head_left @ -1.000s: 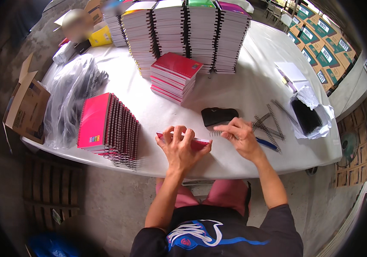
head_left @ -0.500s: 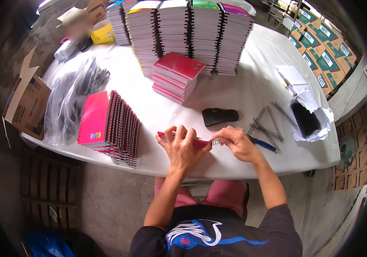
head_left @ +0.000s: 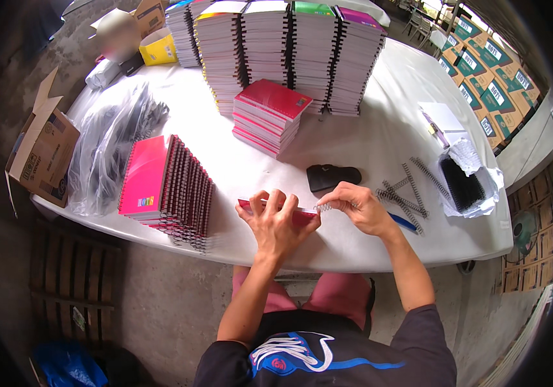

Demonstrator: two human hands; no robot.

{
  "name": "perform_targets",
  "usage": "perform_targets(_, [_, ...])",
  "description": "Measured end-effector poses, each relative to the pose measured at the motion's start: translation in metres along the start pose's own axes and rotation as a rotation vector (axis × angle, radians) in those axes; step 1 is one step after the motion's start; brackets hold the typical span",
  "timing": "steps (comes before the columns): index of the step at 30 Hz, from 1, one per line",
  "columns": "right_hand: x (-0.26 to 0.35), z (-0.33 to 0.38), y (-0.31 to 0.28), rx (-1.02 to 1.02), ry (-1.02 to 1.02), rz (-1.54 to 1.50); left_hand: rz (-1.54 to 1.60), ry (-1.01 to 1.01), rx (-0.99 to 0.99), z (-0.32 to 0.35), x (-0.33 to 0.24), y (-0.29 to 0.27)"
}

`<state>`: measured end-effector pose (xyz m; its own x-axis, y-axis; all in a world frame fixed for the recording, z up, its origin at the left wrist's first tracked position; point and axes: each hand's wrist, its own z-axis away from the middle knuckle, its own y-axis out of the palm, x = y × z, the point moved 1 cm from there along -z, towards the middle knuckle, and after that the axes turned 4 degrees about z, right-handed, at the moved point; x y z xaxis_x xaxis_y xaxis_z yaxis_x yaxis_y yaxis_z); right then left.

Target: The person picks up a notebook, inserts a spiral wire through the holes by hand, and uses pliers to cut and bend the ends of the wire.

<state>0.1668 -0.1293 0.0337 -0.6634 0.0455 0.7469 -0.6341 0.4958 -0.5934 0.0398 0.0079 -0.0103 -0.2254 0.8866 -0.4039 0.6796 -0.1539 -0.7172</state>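
Observation:
My left hand (head_left: pixel 276 222) is closed over a red-covered notebook (head_left: pixel 303 218), holding it on edge near the table's front. Its fingers arch over the top side. At the notebook's right end, my right hand (head_left: pixel 360 209) pinches a dark wire spiral (head_left: pixel 325 207), whose tip meets the corner of the pages. How far the spiral runs into the notebook is hidden. Just beyond the right hand lies a black case (head_left: pixel 333 177). Loose spirals (head_left: pixel 405 200) are scattered to its right, beside a blue-handled tool (head_left: pixel 403 222) partly covered by that hand.
Spiral-bound red notebooks (head_left: pixel 144 171) are stacked at left, beside clear plastic wrapping (head_left: pixel 105 151) and an open carton (head_left: pixel 47 155). Red-covered stacks without visible spirals (head_left: pixel 270 100) stand before tall notebook piles (head_left: pixel 266 48). Paper-wrapped black spirals (head_left: pixel 462 184) lie at right on the white-covered table (head_left: pixel 392 142).
My right hand has shifted slightly up and right, and more of the spiral shows between it and the notebook. My left hand keeps its hold. The whole view has moved a little.

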Motion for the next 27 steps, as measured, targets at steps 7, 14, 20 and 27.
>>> perform_targets(7, [-0.015, 0.002, -0.003, 0.368, 0.315, -0.420, -0.033, 0.023, -0.005, 0.001, 0.000, 0.000])
perform_targets(14, [0.009, -0.001, -0.011, 0.059, -0.024, -0.016, -0.094, 0.021, -0.005, -0.001, 0.005, -0.002])
perform_targets(20, [0.006, -0.006, -0.007, 0.223, 0.250, -0.124, -0.086, 0.038, -0.010, -0.004, 0.007, -0.004])
perform_targets(27, [-0.041, -0.022, -0.019, 0.113, 0.195, 0.679, 0.096, 0.056, -0.034, -0.005, 0.014, -0.014])
